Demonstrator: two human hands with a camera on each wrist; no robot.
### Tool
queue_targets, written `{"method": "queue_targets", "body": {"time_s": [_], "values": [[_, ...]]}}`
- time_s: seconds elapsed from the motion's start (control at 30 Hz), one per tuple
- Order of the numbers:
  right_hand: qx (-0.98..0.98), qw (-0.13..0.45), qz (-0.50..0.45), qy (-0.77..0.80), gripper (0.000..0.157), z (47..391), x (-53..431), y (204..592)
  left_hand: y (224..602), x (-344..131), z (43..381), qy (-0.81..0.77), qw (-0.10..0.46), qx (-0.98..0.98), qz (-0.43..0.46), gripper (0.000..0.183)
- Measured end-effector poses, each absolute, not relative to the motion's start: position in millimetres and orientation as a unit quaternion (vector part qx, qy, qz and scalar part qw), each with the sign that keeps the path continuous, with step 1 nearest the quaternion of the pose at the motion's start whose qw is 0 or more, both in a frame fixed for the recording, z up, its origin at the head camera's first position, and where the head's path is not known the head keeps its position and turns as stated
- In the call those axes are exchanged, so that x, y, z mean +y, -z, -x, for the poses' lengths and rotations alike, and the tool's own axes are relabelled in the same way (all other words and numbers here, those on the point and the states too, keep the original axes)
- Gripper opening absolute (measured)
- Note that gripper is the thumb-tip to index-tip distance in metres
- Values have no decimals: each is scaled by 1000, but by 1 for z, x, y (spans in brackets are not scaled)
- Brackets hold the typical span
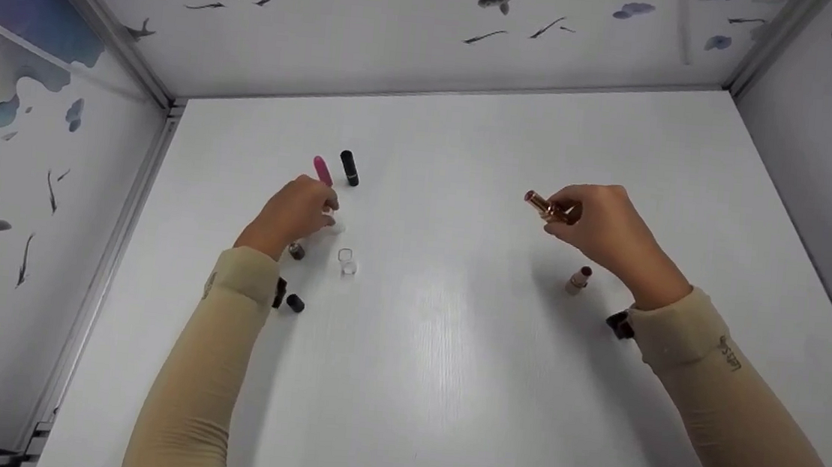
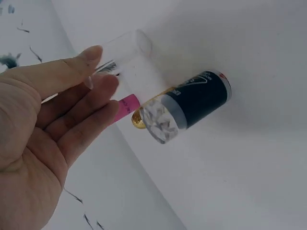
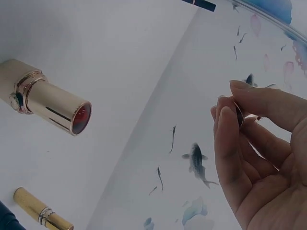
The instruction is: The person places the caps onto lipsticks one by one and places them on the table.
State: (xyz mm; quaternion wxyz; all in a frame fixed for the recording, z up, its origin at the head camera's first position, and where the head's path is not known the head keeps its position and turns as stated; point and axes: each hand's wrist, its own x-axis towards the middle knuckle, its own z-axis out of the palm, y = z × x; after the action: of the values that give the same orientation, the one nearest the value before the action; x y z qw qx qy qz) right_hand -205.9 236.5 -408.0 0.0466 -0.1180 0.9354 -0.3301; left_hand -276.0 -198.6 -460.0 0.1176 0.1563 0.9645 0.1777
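My left hand (image 1: 290, 211) pinches a clear plastic cap (image 2: 125, 50) between thumb and fingers, raised above the table on the left. Just beyond it lie a pink tube (image 1: 323, 170) and a black lipstick tube (image 1: 349, 168). On the right, my right hand (image 1: 602, 220) holds a shiny gold lipstick tube (image 1: 539, 204) by its lower end, the other end pointing left. In the right wrist view the fingers hide most of that tube. Below this hand, an uncapped lipstick (image 1: 579, 279) in a pale gold case stands on the table.
Another clear cap (image 1: 347, 263) sits nearer than the left hand. A small dark cap (image 1: 295, 303) and a small brownish piece (image 1: 296, 251) are by the left forearm. Patterned panels (image 1: 432, 47) wall the white table (image 1: 410, 383) at the back and sides.
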Motion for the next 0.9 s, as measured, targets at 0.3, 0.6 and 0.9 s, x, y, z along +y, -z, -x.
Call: {"method": "queue_targets", "body": {"time_s": [0.3, 0.6, 0.9], "values": [[929, 0, 145, 340, 24, 199, 232, 410, 448, -174, 239, -400, -72, 891, -203, 21], [911, -13, 206, 359, 25, 180, 210, 416, 453, -127, 186, -559, -111, 797, -201, 24], [897, 12, 234, 376, 28, 172, 193, 415, 454, -103, 172, -580, -97, 781, -210, 26]]}}
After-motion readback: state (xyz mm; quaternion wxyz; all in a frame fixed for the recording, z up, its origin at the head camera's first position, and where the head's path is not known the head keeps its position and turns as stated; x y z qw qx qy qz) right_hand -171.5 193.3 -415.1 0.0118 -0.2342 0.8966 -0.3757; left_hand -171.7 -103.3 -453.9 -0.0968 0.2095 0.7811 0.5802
